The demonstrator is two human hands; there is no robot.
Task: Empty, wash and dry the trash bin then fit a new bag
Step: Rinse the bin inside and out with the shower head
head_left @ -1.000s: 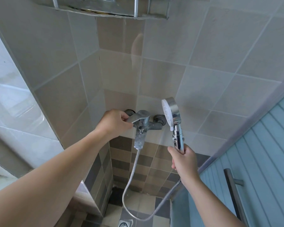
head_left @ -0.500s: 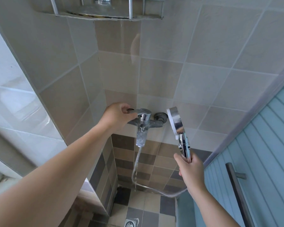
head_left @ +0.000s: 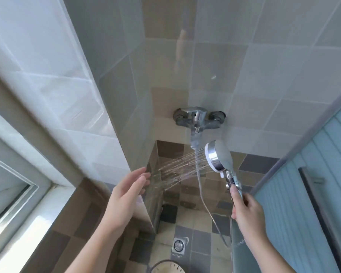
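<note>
My right hand (head_left: pixel 246 211) grips the handle of a chrome shower head (head_left: pixel 218 156), which points left and sprays thin jets of water. My left hand (head_left: pixel 126 194) is held open, fingers straight, with its fingertips in the spray. The wall mixer tap (head_left: pixel 198 118) sits above on the tiled wall, with a metal hose (head_left: pixel 202 192) hanging down from it. At the bottom edge the round rim of the trash bin (head_left: pixel 166 267) shows on the shower floor, mostly cut off.
A floor drain (head_left: pixel 178 245) lies in the checkered tile floor just beyond the bin. A glass shower door with a metal handle (head_left: pixel 323 213) stands at the right. A tiled wall corner and a window ledge (head_left: pixel 37 209) are at the left.
My left hand has let go of the tap lever and dropped into the spray. Water now runs from the shower head, which has lowered. The view has tilted down and the bin rim has come into view.
</note>
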